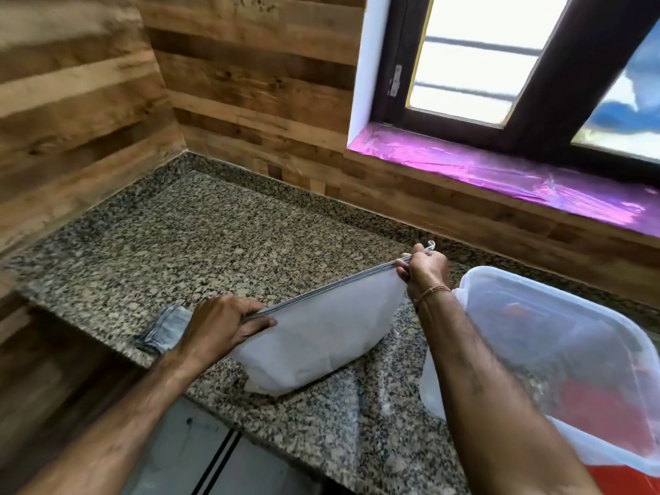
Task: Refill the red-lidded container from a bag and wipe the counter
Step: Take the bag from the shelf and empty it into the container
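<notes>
A white, filled zip bag [318,337] stands on the speckled granite counter [200,244]. My left hand [218,326] pinches the near end of its zip strip. My right hand [425,273] grips the far end, and the strip is stretched straight between them. A translucent plastic container [571,351] sits at the right, with red showing through its wall and at its lower edge [628,480]. Behind my left wrist lies a folded bluish cloth [164,328] on the counter.
Wood-panelled walls meet in the far left corner. A window with a dark frame sits above a sill covered in purple film [500,176]. The counter's front edge drops to cabinet fronts [200,451] below.
</notes>
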Tool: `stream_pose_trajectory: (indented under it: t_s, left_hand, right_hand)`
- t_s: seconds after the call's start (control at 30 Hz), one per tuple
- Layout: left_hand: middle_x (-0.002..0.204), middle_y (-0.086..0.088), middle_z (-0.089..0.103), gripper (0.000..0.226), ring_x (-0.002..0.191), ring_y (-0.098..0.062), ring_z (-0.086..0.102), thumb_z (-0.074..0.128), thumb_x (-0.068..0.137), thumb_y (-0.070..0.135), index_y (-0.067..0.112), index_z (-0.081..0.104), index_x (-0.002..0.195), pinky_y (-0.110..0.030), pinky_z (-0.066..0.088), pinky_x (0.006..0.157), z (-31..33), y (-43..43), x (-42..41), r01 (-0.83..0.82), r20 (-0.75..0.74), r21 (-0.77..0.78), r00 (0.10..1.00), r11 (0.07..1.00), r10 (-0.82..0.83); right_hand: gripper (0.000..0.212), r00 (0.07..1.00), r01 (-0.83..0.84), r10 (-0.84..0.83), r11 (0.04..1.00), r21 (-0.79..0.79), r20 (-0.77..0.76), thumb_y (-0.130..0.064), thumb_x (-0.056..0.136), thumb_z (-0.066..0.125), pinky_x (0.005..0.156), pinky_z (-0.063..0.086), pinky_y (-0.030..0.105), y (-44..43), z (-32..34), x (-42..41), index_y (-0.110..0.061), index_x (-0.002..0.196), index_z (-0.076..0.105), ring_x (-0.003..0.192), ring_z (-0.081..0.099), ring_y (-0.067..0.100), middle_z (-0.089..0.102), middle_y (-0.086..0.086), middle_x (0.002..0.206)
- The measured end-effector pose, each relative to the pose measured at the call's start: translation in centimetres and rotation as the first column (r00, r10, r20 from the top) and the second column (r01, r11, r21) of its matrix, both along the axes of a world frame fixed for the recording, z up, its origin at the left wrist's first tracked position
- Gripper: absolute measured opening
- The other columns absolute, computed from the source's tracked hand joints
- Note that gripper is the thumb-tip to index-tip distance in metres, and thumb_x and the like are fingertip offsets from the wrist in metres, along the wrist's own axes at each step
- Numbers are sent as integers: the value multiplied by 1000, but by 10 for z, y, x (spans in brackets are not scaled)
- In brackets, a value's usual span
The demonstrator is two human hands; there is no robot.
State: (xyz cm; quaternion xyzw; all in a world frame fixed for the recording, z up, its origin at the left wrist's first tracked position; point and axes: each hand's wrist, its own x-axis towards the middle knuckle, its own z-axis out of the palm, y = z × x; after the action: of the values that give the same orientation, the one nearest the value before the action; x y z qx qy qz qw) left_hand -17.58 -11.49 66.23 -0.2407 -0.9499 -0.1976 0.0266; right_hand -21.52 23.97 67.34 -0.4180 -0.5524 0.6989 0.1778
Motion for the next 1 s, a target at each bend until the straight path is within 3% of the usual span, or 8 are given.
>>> stream_pose_trajectory:
  t_s: [0.17,0.37,0.47,0.6,0.73,0.8,0.9,1.0]
  left_hand:
    - [114,6,76,46,97,-15,71,69,81,66,29,77,107,-29,57,82,1,-5,13,-159,100,78,983,984,151]
    - [145,-7,58,82,129,-21,57,80,67,57,16,62,136,-39,48,105,-17,-31,41,-345,418,256,882,903,218]
    - [131,-12,68,69,107,-22,67,77,75,44,10,63,133,-41,56,93,-25,-29,51,-460,447,419,855,783,262]
    - [77,-16,73,62,49,-16,67,71,90,23,8,49,146,-29,56,45,-38,-20,56,-590,540,608,798,532,268]
    - [102,-24,73,54,79,-27,78,54,98,-7,10,43,149,-27,63,64,-56,-24,51,-596,594,750,797,285,104]
    - [93,-18,73,38,92,-36,76,51,97,-14,15,65,118,-28,64,71,-61,-30,54,-585,594,769,803,259,49]
    - [76,-8,70,34,89,-29,70,55,101,13,23,65,70,-33,59,76,-52,-31,59,-626,647,732,762,269,11]
    - [68,0,64,16,72,-17,58,68,87,30,19,61,78,-29,54,65,-41,-26,50,-773,794,607,601,182,-93]
  right_hand:
    - [23,997,-76,75,983,-168,-16,-32,108,44,32,43,15,-7,-5,7,-11,102,49,37,65,9,61,10,85]
    - [22,975,-220,222,936,-275,-24,-27,106,53,46,60,28,-11,-19,23,-7,113,54,63,73,23,59,22,114]
    - [20,982,-188,178,949,-253,-63,-27,105,55,42,57,24,-14,-22,23,-9,95,55,47,71,16,69,16,76]
    - [22,995,-96,84,967,-236,-61,-28,107,51,48,57,25,-22,-26,13,-19,87,54,41,65,8,64,3,57]
    - [31,999,32,-44,942,-335,-28,-38,102,57,47,49,20,-25,-38,10,-18,79,53,40,43,12,47,2,58]
    - [28,995,98,-102,928,-360,6,-37,97,60,47,45,20,-23,-45,13,-18,77,53,44,42,13,45,2,60]
    - [25,992,125,-119,934,-335,41,-33,89,66,48,46,23,-23,-47,18,-19,72,54,50,49,15,51,1,64]
    - [22,994,105,-91,957,-269,62,-27,89,70,55,47,29,-28,-40,18,-18,74,56,56,49,16,51,2,68]
